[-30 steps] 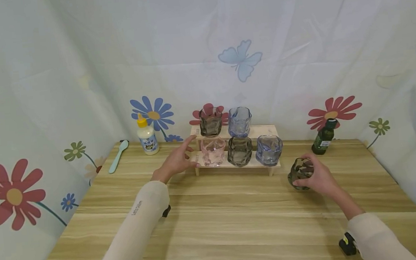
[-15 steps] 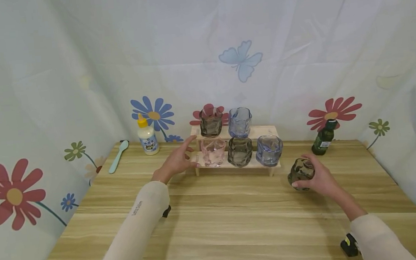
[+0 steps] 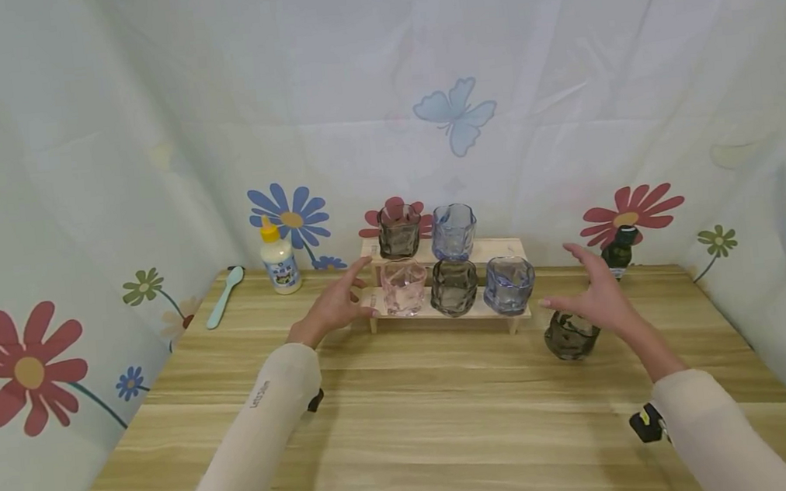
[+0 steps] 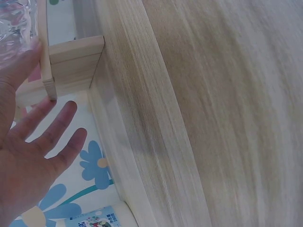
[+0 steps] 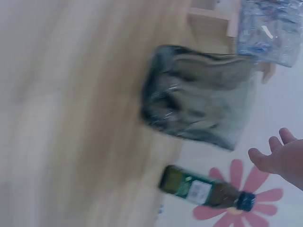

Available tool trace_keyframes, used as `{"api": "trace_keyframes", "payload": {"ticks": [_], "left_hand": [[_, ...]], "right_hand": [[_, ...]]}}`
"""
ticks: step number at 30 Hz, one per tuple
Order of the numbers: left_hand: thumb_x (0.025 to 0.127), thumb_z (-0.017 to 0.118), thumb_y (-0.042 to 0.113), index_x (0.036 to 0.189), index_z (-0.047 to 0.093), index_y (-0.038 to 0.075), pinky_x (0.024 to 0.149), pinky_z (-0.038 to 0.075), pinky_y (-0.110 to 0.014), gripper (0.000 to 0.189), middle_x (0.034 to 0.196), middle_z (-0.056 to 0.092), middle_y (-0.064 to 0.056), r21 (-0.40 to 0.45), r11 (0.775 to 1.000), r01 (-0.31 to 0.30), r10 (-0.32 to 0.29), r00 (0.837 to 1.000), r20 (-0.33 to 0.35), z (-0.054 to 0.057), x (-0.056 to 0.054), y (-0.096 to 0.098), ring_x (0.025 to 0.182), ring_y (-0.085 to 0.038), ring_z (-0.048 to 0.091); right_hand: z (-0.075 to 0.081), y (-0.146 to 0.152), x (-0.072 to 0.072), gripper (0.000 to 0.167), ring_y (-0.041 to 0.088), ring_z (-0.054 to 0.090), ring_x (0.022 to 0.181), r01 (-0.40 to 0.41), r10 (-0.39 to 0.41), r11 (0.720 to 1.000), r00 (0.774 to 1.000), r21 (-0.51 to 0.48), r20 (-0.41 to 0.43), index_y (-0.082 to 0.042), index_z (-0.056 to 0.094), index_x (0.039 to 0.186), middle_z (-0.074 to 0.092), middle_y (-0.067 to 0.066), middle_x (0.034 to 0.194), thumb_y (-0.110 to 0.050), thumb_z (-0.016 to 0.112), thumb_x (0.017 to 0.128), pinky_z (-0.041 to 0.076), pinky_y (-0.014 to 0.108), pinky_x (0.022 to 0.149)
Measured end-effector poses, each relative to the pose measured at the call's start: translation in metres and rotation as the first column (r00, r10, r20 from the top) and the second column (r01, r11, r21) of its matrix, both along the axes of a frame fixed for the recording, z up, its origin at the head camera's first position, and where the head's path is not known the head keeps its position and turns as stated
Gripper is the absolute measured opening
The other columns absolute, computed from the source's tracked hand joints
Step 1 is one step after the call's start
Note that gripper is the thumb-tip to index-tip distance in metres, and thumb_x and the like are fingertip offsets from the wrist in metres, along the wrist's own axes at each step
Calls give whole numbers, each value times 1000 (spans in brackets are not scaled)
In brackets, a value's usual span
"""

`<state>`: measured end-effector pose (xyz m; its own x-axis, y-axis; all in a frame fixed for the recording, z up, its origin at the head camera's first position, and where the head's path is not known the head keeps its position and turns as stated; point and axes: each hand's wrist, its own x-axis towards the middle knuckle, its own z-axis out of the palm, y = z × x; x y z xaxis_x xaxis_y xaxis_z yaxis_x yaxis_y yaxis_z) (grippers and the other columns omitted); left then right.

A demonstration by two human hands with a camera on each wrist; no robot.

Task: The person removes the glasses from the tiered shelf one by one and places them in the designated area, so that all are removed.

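My right hand [image 3: 597, 294] is lifted over a dark grey tumbler [image 3: 571, 339] that stands upright on the table, thumb and fingers spread apart and holding nothing. In the right wrist view the grey glass [image 5: 199, 97] shows a gap from the fingers. At the left end of a two-tier wooden rack [image 3: 498, 248], my left hand [image 3: 333, 304] has its fingers extended. The left wrist view shows its thumb and a fingertip at the end of the shelf [image 4: 47, 78], seemingly touching it. Nearest to this hand on the lower tier is a pink tumbler [image 3: 404, 290].
Beside the pink glass are a grey tumbler [image 3: 454, 288] and a blue tumbler [image 3: 509, 286]. The upper tier bears another grey tumbler [image 3: 399, 233] and blue tumbler [image 3: 453, 232]. A green bottle [image 3: 620, 253], a yellow-capped bottle [image 3: 280, 263] and a mint spoon [image 3: 225, 297] stand or lie around.
My right hand has let go of the dark grey tumbler and risen above it, its fingers spreading. The tumbler stays on the table. My left hand has kept its place.
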<state>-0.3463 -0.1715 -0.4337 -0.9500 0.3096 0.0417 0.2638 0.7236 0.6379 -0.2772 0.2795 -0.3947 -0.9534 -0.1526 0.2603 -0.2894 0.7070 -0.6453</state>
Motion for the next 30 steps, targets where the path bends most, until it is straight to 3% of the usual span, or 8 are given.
{"api": "trace_keyframes", "payload": {"ticks": [13, 21, 30], "left_hand": [[80, 86, 23, 159, 19, 34, 97, 51, -54, 104, 139, 58, -20, 1, 1000, 0, 0, 1000, 1, 1, 1, 0, 112, -39, 64], [80, 85, 23, 159, 19, 33, 96, 51, -54, 103, 138, 59, -19, -7, 1000, 3, -3, 1000, -2, 5, 2, 1, 114, -42, 63], [80, 85, 24, 159, 18, 34, 96, 51, -54, 104, 140, 58, -18, -17, 1000, -7, 7, 1000, 8, 6, 4, 1, 113, -40, 63]], "right_hand": [[37, -51, -41, 112, 47, 17, 151, -60, 60, 998, 998, -26, 13, -17, 10, 162, 15, 23, 165, -38, 84, 80, 23, 72, 112], [47, -77, -66, 112, 45, 17, 151, -85, 85, 996, 996, -14, -6, -14, 12, 161, 15, 24, 164, -33, 85, 78, 23, 68, 116], [51, -103, -83, 112, 43, 17, 152, -105, 105, 994, 995, -21, -4, -16, 13, 161, 16, 22, 165, -36, 86, 78, 22, 65, 118]]}}
